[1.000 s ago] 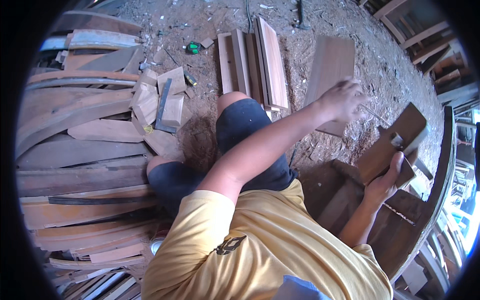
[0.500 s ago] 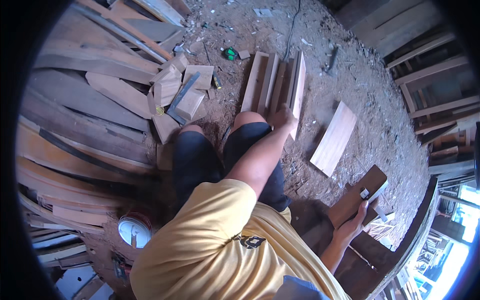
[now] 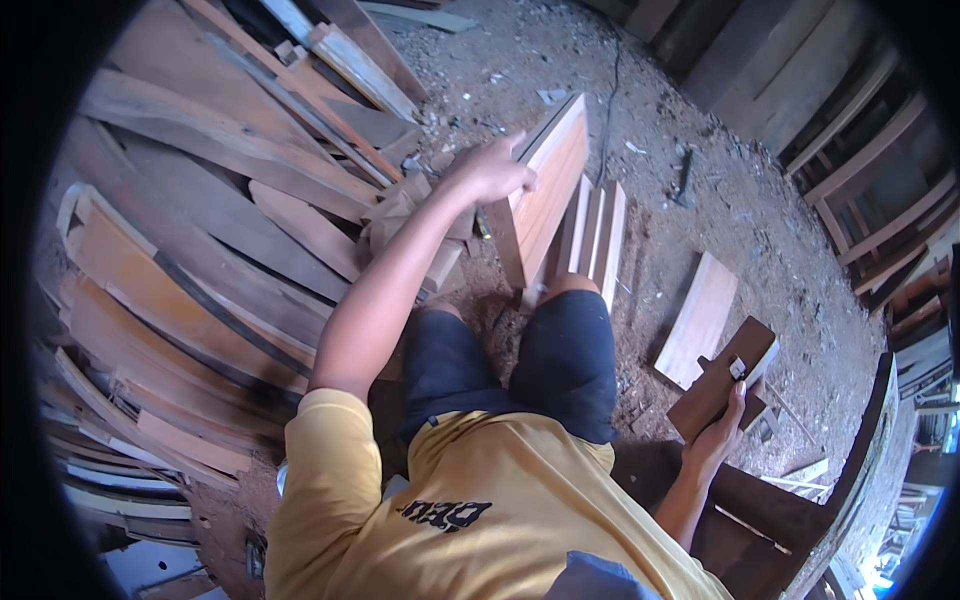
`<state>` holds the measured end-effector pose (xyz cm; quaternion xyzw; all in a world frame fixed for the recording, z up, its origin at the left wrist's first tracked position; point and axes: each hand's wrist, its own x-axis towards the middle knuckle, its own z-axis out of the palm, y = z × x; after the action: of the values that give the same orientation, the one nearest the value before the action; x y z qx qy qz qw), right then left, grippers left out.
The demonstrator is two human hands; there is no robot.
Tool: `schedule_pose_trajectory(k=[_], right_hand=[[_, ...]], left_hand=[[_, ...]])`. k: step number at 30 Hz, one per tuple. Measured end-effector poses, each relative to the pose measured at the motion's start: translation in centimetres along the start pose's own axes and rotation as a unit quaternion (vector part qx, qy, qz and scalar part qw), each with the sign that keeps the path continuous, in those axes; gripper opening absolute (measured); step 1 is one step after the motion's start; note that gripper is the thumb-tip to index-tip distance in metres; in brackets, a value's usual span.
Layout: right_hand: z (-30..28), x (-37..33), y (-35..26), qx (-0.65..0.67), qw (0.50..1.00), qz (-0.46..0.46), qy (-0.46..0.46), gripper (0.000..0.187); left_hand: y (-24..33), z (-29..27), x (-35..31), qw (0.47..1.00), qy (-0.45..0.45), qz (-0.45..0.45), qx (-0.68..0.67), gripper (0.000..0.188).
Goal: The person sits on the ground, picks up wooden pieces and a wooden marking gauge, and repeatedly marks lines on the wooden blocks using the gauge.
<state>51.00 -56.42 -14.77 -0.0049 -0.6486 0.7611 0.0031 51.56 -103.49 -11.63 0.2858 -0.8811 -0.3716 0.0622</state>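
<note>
Near the top middle, my left hand grips the near upper part of a wooden board stood up and tilted away, a dark line running along its top edge. Its lower end is close to my left of the two knees. Several narrow wooden pieces lie side by side on the ground just right of it. At the right, my right hand is closed round a dark brown wooden hand plane with a small pale metal part in its middle. The palm is hidden behind the plane.
A loose light board lies on the dirt floor to the right. Stacked planks fill the left side, with small wooden blocks beside them. A cable runs along the far ground. A dark wooden bench stands at the lower right.
My left hand has moved up and left, lifting a board out of the row of boards and tilting it. The right hand still holds the plane. The whole view has shifted.
</note>
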Motion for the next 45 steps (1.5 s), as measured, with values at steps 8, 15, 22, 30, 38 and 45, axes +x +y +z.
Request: schedule_pose_trajectory(k=[8,15,22,30,38,45], right_hand=[[7.5,-1.9,0.5,0.007,0.991,0.041,-0.129,0.06],[9.7,-1.4,4.8,-0.033,0.968,0.123,-0.218,0.061],[16.4,-1.0,5.7,-0.116,0.925,0.013,-0.362,0.063],[20.4,-1.7,5.1,-0.121,0.898,-0.055,-0.42,0.06],[21.2,-0.2,5.2,-0.183,0.898,-0.119,-0.381,0.056],[23.4,1.2,5.5,-0.213,0.892,-0.132,-0.376,0.052]], left_hand=[[-4.6,-3.2,-2.4,0.954,-0.251,-0.159,0.043,0.059],[-6.9,0.8,-2.7,0.926,-0.307,-0.208,-0.066,0.044],[-10.6,6.3,-3.7,0.964,0.032,0.062,-0.257,0.074],[-10.1,14.9,-5.3,0.845,0.042,0.113,-0.521,0.068],[-9.3,14.9,-2.8,0.855,0.087,0.135,-0.493,0.055],[-9.7,14.2,-1.4,0.86,0.126,0.092,-0.486,0.045]])
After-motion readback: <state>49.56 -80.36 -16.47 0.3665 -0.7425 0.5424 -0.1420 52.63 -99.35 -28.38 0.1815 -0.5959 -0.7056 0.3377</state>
